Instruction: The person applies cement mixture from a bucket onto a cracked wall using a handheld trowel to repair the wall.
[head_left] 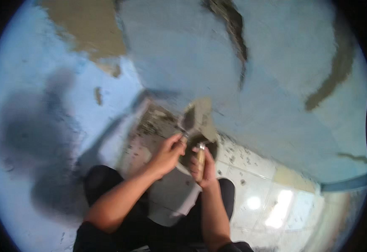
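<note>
My left hand [168, 154] is closed around the handle of a small pointed trowel [188, 119]. Its grey blade points up toward the wall. My right hand [207, 171] grips a light wooden handle [200, 161] with a metal collar at its upper end. Blur hides what kind of tool that handle belongs to. Both hands are close together over a dark rounded opening [210, 152], apparently a container. Beyond them, a pale grey-tan surface [205, 110] stands against the wall's foot; I cannot tell whether it is a blade or plaster.
A blue wall [171, 54] meets another wall [103, 84] in a corner. A jagged crack [234, 29] and brown patches [86, 29] mark them. Gritty debris [158, 119] lies in the corner. White floor tiles [250, 185] with crumbs extend right. My knees [101, 180] flank the work.
</note>
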A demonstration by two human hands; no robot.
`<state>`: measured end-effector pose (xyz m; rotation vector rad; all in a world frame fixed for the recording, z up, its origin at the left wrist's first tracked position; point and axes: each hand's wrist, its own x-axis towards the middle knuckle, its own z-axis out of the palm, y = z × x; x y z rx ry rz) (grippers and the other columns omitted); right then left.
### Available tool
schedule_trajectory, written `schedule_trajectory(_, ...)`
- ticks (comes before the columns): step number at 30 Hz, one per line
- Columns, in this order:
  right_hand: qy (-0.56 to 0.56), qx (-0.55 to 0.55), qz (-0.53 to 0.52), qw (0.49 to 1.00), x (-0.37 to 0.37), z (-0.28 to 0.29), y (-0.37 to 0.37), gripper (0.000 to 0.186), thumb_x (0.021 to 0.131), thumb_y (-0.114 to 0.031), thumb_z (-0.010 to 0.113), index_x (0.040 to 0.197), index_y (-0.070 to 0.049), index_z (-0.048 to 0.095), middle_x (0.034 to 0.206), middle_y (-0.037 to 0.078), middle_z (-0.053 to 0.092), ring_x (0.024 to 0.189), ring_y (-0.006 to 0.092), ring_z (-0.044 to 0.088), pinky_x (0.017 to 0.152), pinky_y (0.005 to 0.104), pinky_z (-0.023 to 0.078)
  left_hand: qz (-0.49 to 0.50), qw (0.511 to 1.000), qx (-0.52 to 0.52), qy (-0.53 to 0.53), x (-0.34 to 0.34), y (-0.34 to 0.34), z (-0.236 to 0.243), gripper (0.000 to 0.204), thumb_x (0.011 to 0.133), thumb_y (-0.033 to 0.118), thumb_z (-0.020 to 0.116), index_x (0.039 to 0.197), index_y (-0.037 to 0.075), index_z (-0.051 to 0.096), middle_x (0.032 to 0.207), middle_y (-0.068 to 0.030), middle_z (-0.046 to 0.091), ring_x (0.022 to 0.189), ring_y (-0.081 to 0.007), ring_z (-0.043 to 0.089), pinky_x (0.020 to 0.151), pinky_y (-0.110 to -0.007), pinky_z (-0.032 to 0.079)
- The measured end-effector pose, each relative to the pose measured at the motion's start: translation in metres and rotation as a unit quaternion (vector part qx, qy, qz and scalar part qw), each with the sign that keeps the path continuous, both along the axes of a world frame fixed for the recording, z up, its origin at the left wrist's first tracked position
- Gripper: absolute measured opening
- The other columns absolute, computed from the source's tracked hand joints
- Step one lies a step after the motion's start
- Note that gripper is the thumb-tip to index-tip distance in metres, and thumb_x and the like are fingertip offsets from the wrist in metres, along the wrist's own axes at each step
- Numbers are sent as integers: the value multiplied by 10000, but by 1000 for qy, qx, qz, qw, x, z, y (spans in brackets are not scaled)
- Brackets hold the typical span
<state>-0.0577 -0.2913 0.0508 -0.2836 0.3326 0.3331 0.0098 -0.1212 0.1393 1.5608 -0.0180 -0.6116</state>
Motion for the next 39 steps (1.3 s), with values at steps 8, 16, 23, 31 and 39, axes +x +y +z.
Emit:
schedule_trajectory(8, -179, -311, -54, 932, 98, 119, 14, 457, 1080, -503, 443, 1142, -76, 593, 721, 16, 548, 479, 124, 479, 410, 260, 374, 203, 956, -149, 148, 24, 12, -5, 169, 1062, 285, 560, 1140, 146, 508, 907, 2, 531, 515, -85, 419, 431, -258, 287)
schedule_trajectory(16, -289, -412, -76, 861, 217, 164, 115, 374, 1088, -446, 478, 1131, -90, 584, 762, 19, 563, 512, 115, 491, 449, 265, 388, 273, 927, -154, 205, 47, 3, -30, 112, 1054, 257, 511, 1092, 152, 506, 874, 3, 528, 571, -113, 449, 477, -287, 352)
schedule_trajectory(23, -272, -416, -71, 865, 261, 163, 168, 351, 1073, -455, 524, 1005, -111, 501, 736, 20, 537, 496, 100, 487, 409, 270, 391, 235, 928, -208, 200, 57, 3, -50, 226, 1005, 228, 560, 1185, 94, 530, 902, -14, 561, 685, -126, 510, 585, -310, 384)
schedule_trajectory(31, -276, -454, -108, 841, 281, 169, 183, 343, 1086, -419, 510, 1020, -83, 487, 729, 22, 533, 475, 96, 492, 393, 269, 387, 165, 943, -290, -8, 61, -3, -53, 190, 985, 227, 609, 1124, 98, 607, 935, -17, 628, 821, -132, 584, 664, -332, 450)
schedule_trajectory(39, -398, -543, -242, 698, 330, 215, 173, 334, 1093, -377, 516, 1107, -43, 534, 762, -4, 522, 590, 63, 475, 530, 237, 418, 223, 928, -233, 187, 72, -4, -51, 211, 1037, 279, 541, 1138, 111, 462, 769, -15, 499, 476, -98, 403, 403, -262, 280)
